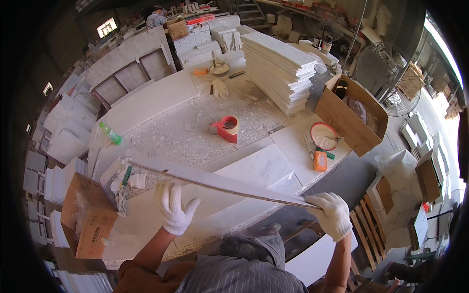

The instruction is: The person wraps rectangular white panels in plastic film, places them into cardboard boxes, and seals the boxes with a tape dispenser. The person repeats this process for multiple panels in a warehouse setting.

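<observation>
A long, thin white stone slab (222, 183) is tilted nearly edge-on over the near side of the dusty worktable (171, 115). My right hand (332, 215), in a white knit glove, is closed around the slab's right end. Just below the slab's left part is my left hand (176, 209), also gloved, its thumb spread away from the fingers and nothing in its grasp. Under the slab lie flat white marble pieces (254, 168). Beyond it, a red tape dispenser (225, 129) rests mid-table.
Stacked slabs (278, 68) rise at the table's far right. Beside them are a cardboard box (349, 115), a red-rimmed bowl (324, 136) and an orange box (320, 161). A green bottle (110, 133) and another carton (88, 217) are at left. A distant person (156, 18) works.
</observation>
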`<state>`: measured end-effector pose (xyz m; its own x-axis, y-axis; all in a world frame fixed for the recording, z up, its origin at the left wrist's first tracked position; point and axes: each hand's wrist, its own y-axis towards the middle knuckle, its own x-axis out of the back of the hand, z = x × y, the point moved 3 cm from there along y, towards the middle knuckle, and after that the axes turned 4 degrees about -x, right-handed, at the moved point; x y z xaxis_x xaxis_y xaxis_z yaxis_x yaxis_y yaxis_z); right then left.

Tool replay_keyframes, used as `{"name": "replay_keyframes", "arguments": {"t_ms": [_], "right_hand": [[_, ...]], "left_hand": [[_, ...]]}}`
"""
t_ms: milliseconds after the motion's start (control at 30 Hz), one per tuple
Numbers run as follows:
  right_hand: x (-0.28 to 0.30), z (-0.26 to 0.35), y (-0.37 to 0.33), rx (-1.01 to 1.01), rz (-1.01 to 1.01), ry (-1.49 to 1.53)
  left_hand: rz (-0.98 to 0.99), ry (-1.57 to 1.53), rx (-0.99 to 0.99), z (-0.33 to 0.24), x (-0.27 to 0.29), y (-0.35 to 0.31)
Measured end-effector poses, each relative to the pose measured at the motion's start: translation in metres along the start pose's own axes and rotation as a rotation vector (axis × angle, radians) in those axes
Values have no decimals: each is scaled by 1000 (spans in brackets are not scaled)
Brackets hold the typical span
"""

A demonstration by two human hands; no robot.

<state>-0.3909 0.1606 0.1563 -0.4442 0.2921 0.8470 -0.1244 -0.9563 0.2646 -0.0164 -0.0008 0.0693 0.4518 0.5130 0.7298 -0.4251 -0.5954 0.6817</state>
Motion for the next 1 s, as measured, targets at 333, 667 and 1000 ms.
{"name": "replay_keyframes", "arguments": {"t_ms": [333,667,1000], "right_hand": [[-75,15,99,579,-98,-213],[-110,-69,121,573,254,-60],[-167,-149,125,520,734,200]], "left_hand": [[221,107,-123,-3,41,16],[532,100,-85,-65,-30,-5],[823,-130,101,-99,-75,-17]]}}
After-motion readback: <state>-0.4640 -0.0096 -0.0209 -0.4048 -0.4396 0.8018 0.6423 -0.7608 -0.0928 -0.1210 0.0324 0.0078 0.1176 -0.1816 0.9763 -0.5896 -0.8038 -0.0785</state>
